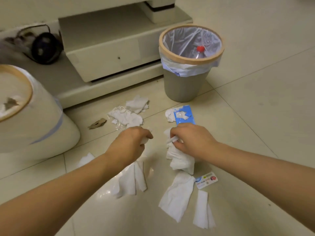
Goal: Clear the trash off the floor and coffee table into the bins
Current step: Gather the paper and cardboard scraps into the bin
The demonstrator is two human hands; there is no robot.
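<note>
Nearest me, flat white tissue sheets lie on the glossy tiled floor, soft and creased, with a narrow folded strip beside them and a small printed card just past. My left hand has its grip curled tight round a bunch of thin white tissue, which hangs below my fist down to the tile. My right hand pinches the top of a crumpled wad of tissue, its folds bunched under my palm. Just beyond my right knuckles lies a blue flat packet, torn open, touching a small white scrap. Past my left hand sit more crumpled tissues and a brown paper scrap. To my left stands a white lined bin; farther off, a grey bin with a tan rim and clear liner holds a red-capped bottle. Behind is the cream coffee table.
</note>
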